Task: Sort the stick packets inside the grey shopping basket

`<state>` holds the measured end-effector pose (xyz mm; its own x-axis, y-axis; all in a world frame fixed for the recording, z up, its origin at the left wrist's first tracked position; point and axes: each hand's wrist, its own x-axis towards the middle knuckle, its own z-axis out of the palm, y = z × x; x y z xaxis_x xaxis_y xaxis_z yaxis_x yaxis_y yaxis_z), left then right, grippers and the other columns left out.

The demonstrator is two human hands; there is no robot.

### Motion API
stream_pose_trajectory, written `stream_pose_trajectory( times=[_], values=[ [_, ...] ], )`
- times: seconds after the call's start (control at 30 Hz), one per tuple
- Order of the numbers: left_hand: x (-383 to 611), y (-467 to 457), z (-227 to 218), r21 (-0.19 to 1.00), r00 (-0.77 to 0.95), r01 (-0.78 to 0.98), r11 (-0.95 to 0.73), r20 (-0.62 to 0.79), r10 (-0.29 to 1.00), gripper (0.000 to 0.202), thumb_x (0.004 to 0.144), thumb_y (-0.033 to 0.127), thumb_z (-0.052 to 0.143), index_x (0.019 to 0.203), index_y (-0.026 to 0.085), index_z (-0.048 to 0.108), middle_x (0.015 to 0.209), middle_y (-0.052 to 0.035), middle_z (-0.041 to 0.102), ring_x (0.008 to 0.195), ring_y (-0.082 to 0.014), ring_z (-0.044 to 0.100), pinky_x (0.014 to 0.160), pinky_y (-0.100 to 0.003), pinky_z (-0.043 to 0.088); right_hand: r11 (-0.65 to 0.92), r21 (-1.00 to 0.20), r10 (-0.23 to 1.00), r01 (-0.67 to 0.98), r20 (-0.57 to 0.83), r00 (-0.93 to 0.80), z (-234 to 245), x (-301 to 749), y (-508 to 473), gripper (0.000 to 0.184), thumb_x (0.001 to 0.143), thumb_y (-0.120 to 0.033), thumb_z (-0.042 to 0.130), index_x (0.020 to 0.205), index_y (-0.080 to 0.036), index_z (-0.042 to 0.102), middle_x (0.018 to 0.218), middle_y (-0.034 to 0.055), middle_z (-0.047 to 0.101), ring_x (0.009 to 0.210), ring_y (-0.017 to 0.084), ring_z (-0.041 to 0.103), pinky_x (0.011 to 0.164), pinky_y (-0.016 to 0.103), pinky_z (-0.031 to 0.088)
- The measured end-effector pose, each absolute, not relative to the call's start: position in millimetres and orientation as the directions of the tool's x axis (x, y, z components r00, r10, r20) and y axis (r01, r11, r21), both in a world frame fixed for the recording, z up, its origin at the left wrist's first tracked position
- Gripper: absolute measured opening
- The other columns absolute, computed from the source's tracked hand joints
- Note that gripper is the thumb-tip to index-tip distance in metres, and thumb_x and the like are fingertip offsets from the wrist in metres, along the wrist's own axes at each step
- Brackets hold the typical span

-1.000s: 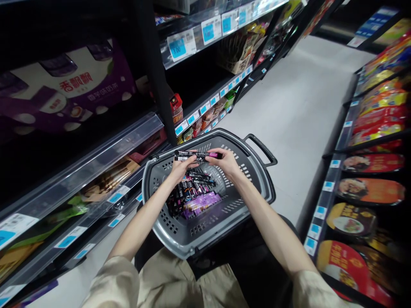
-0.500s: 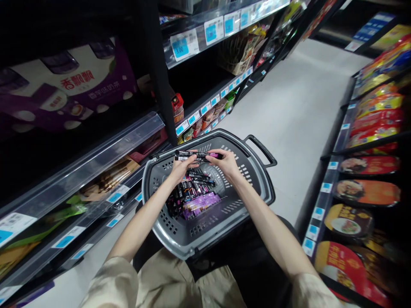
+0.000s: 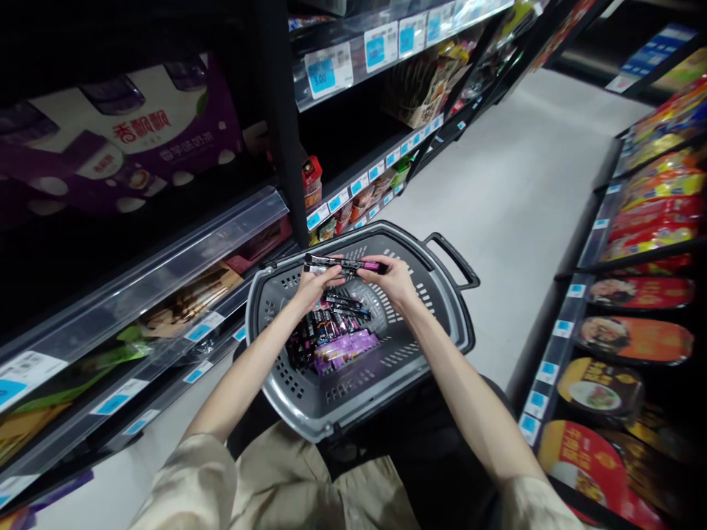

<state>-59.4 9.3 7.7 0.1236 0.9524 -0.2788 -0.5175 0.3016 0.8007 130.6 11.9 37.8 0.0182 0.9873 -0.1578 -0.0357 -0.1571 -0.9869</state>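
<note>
Over the far side of a grey shopping basket [image 3: 353, 397], my left hand [image 3: 316, 283] and my right hand [image 3: 393, 280] grip slim black stick packets [image 3: 345, 263] with a pink patch near the right end. The left fingers pinch the left part; the right fingers close on the right end. How many sticks are held I cannot tell. Inside the basket, below my hands, lie several more dark stick packets [image 3: 336, 324] in shiny wrapping and a purple packet strip [image 3: 347, 350]. The basket's black handle [image 3: 456, 265] sticks out at the right.
Shelves with price tags [image 3: 328, 71] line the left, holding a purple milk tea carton [image 3: 127, 140]. At the right, a low shelf carries red and yellow bags [image 3: 657, 213] and oval food tubs [image 3: 635, 338]. A pale aisle floor [image 3: 530, 147] runs ahead between them.
The view has shifted slightly, so the shelves sit a little further right. Both hands keep their hold; the left end of the sticks looks closer together now.
</note>
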Motion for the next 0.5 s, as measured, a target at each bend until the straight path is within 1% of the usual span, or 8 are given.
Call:
stream_pose_trajectory(
  times=[0.17, 0.27, 0.4, 0.5],
  values=[
    [-59.6, 9.7, 7.2, 0.808, 0.116, -0.504, 0.306, -0.288, 0.951, 0.069, 0.062, 0.03, 0.096, 0.125, 0.017, 0.073, 0.101, -0.0056, 0.081, 0.076, -0.015, 0.075, 0.071, -0.027, 0.065, -0.162, -0.985, 0.986, -0.057, -0.163, 0.023, 37.8, 129.6, 10.9, 0.047, 0.047, -0.038, 0.098, 0.087, -0.018, 0.082, 0.079, 0.0037, 0.074, 0.068, 0.017, 0.062, 0.065, 0.033, 0.057],
    [-59.1, 10.0, 6.9, 0.808, 0.114, -0.501, 0.31, -0.293, 0.949, 0.063, 0.062, 0.031, 0.097, 0.119, 0.015, 0.074, 0.102, -0.0065, 0.08, 0.074, -0.0146, 0.075, 0.07, -0.028, 0.065, -0.167, -0.984, 0.985, -0.063, -0.169, 0.025, 36.6, 129.7, 10.6, 0.048, 0.047, -0.039, 0.098, 0.088, -0.017, 0.082, 0.079, 0.0039, 0.074, 0.068, 0.017, 0.062, 0.066, 0.033, 0.057],
    [-58.1, 10.3, 6.1, 0.807, 0.11, -0.498, 0.317, -0.304, 0.946, 0.055, 0.064, 0.031, 0.096, 0.111, 0.012, 0.075, 0.097, -0.0065, 0.08, 0.072, -0.0146, 0.075, 0.069, -0.027, 0.065, -0.18, -0.982, 0.983, -0.047, -0.181, 0.023, 34.1, 130.6, 10.1, 0.053, 0.047, -0.042, 0.099, 0.09, -0.016, 0.082, 0.08, 0.0045, 0.074, 0.069, 0.018, 0.064, 0.067, 0.035, 0.058],
    [-57.6, 10.3, 6.2, 0.813, 0.106, -0.488, 0.318, -0.306, 0.946, 0.052, 0.066, 0.031, 0.095, 0.109, 0.011, 0.074, 0.094, -0.007, 0.08, 0.072, -0.0154, 0.076, 0.068, -0.026, 0.065, -0.198, -0.978, 0.979, -0.069, -0.2, 0.026, 33.2, 130.5, 9.6, 0.055, 0.046, -0.042, 0.099, 0.09, -0.015, 0.082, 0.08, 0.0045, 0.074, 0.068, 0.017, 0.064, 0.069, 0.036, 0.06]
  ],
)
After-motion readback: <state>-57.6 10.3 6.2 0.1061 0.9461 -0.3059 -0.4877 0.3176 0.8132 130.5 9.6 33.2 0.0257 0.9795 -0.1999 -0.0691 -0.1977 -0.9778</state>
